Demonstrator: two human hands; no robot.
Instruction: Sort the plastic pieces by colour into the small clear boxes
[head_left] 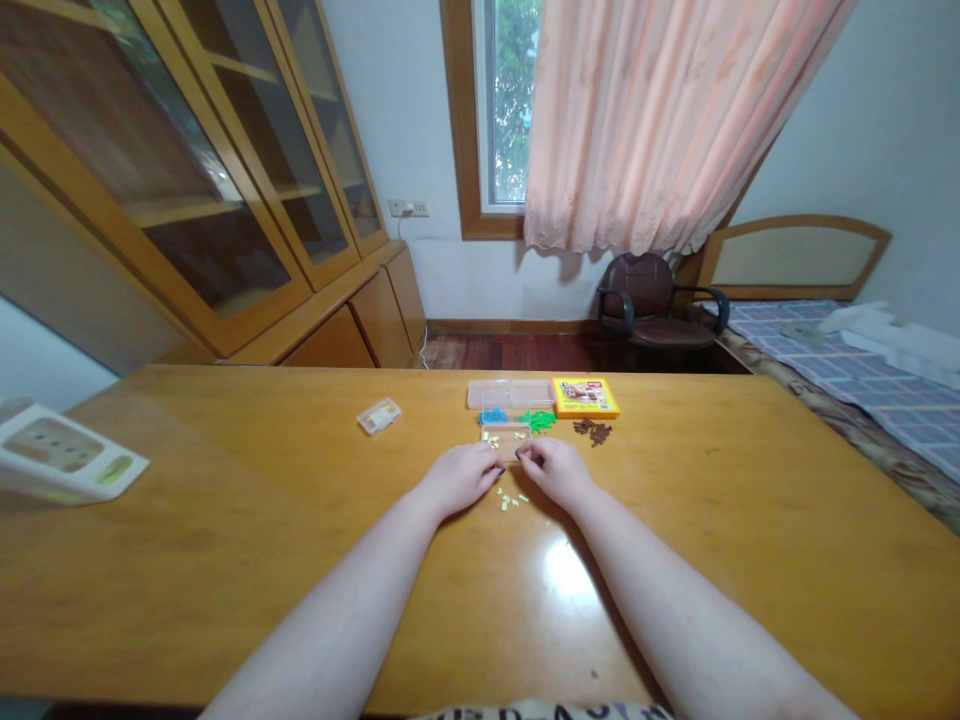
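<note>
Currently the small clear tray (505,437) lies on the wooden table (225,480) directly ahead of both hands, with a few pale yellow pieces (491,438) inside it and more loose yellow pieces (511,499) on the tabletop between the wrists. The left hand (463,477) rests knuckles-up with fingers curled at the tray's near edge; the right hand (553,468) is curled likewise, fingertips pinched together at the same edge. Whether either hand actually grips a piece cannot be told: the parts are too small.

Judgement: handling such tiny pieces goes best with a light fingertip pinch, one piece at a time, wrists braced on the table, and the tray kept steady so nothing scatters.

Beyond the tray lie a blue pile (493,416), a green pile (539,420) and a brown pile (593,431), then a clear compartment box (510,393) and a yellow booklet (584,396). A small clear lidded case (379,416) sits apart to the left, a white carton (60,455) at the far left edge.

Writing: the booklet carries a red patch and a picture, the carton some markings; none is legible.
</note>
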